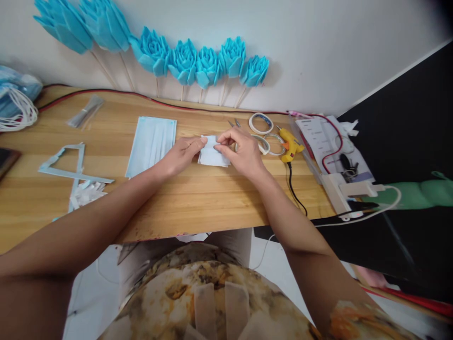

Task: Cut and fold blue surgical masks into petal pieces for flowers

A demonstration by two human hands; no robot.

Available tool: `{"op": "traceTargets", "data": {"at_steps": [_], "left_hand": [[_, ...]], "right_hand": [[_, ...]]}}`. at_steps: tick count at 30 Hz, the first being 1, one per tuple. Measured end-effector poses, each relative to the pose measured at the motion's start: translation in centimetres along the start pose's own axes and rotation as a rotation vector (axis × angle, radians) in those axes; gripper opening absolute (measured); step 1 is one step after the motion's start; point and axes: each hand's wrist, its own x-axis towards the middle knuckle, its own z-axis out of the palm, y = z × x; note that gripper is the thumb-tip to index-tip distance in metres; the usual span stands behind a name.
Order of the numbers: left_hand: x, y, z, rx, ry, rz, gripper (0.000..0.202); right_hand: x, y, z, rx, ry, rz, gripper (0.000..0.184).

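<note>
A small pale-blue piece of mask fabric [211, 155] lies on the wooden table [198, 198], held between both hands. My left hand [182, 153] pinches its left edge with thumb and fingers. My right hand [240, 151] pinches its upper right edge, fingers curled over it. A flat light-blue face mask [151, 144] lies just left of my left hand.
Blue fabric flowers on sticks [198, 63] lean on the wall. Tape rolls [261, 123], scissor tips [233, 123] and a yellow glue gun [290, 144] sit right of my hands. Cut mask scraps [76, 177] lie left. A power strip [345, 191] sits at the right edge.
</note>
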Motion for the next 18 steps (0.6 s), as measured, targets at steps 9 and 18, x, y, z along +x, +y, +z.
{"op": "traceTargets", "data": {"at_steps": [9, 18], "left_hand": [[0.2, 0.0, 0.1, -0.149, 0.032, -0.048, 0.053], [0.7, -1.3, -0.3, -0.118, 0.123, -0.062, 0.048]], "right_hand": [[0.2, -0.3, -0.4, 0.001, 0.004, -0.052, 0.010], [-0.1, -0.6, -3.3, 0.597, -0.100, 0.132, 0.032]]}}
